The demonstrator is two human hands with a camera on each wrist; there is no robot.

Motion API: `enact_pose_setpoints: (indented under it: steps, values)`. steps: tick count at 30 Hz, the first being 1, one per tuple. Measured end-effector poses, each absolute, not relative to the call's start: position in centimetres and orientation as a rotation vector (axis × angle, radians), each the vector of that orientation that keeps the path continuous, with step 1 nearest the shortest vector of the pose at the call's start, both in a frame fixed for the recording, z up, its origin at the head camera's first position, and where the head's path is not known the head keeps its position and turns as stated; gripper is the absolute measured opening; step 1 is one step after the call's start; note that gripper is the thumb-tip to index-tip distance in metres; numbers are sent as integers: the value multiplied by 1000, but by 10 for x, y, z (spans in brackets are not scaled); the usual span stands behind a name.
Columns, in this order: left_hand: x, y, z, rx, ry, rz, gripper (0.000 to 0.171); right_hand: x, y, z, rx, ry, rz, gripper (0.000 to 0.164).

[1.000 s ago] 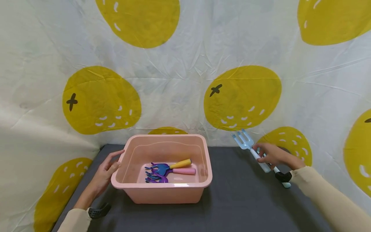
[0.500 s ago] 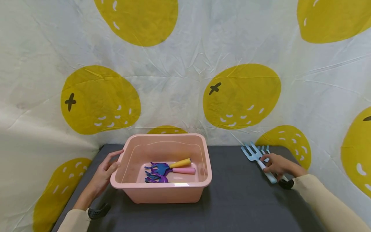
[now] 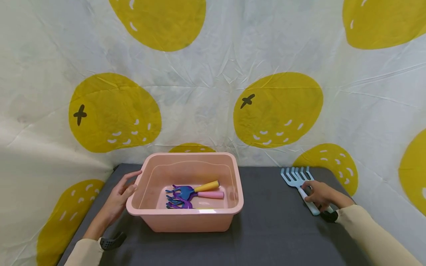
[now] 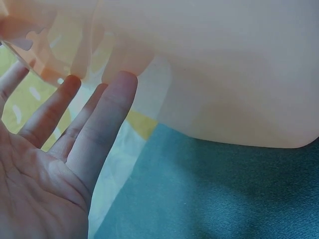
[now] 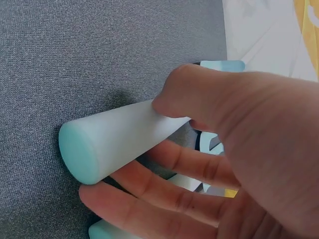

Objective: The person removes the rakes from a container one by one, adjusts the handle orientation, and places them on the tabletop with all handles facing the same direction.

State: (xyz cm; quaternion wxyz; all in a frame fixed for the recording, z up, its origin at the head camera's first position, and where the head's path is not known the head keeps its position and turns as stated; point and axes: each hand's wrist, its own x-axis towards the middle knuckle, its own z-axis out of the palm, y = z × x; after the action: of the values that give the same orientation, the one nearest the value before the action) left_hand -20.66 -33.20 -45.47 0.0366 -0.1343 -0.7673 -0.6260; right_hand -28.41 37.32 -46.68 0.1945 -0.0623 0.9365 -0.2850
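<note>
On the right side of the dark tabletop lies a light blue hand fork (image 3: 308, 201) with a pale handle. My right hand (image 3: 322, 194) pinches that handle (image 5: 124, 127), thumb on one side and fingers along the other. A second blue-tined tool (image 3: 304, 173) lies close beside it, its handle end (image 5: 107, 231) partly hidden beneath my fingers. At the left, my left hand (image 3: 119, 195) touches the rim and side of a pink basin (image 3: 189, 222). Its fingers (image 4: 102, 127) are straight against the basin's outer wall.
Inside the basin lie several small blue and purple garden tools, one with a yellow handle (image 3: 207, 187) and one with a pink handle (image 3: 211, 195). A white cloth with yellow fruit prints (image 3: 196, 118) hangs behind the dark tabletop (image 3: 266, 221).
My right hand has lowered the light blue fork from a raised tilt onto the tabletop, moving right, next to the second tool. The left hand and the basin have stayed in place.
</note>
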Motion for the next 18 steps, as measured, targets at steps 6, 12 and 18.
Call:
enact_pose_setpoints:
  steps: [6,12,18]
  values:
    - [-207,-331,-454,-377,-2381,-1919,48,-283,374,-466,-175,2624,-800,45]
    - [-206,-331,-452,-373,-2376,-1925,47,-283,372,-460,-177,2592,-825,44]
    - [-207,-333,-454,-375,-2385,-1924,46,-291,365,-439,-238,2592,-669,53]
